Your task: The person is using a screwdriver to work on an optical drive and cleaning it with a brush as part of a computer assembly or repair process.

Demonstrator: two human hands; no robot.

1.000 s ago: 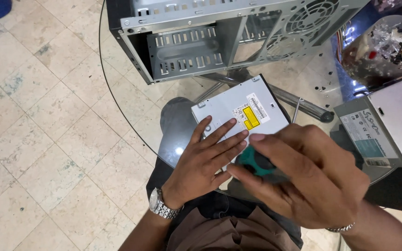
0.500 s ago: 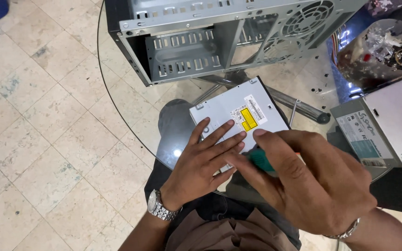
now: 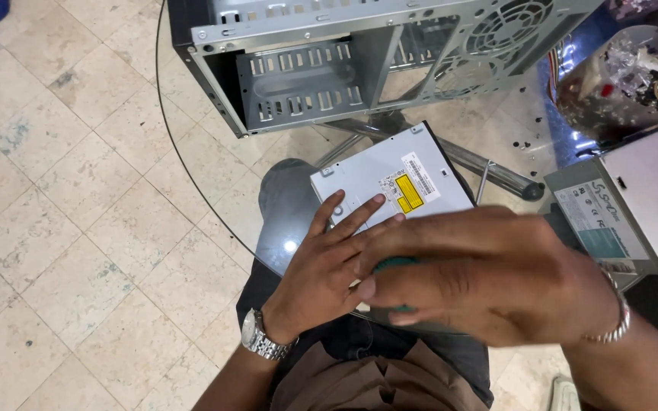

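Your left hand (image 3: pixel 329 266) lies flat with fingers spread on the near end of the optical drive (image 3: pixel 390 179), pressing it down without gripping anything; a metal wristwatch (image 3: pixel 262 337) sits on that wrist. The drive is a flat silver-grey box with a yellow sticker and a white label on its top, lying at an angle near the front edge of the round glass table (image 3: pixel 192 164), just in front of the open computer case (image 3: pixel 344 61). Its near end is covered by both your hands, so you cannot see how far it reaches toward the table's rim. Your right hand (image 3: pixel 489 278) is curled around a green-handled tool (image 3: pixel 394 266); only a sliver of the handle shows between the fingers, and its tip is hidden. At the table's right edge stands a grey power supply (image 3: pixel 634 205), cut off by the frame, with a blurred bowl of small parts (image 3: pixel 634 76) behind it.
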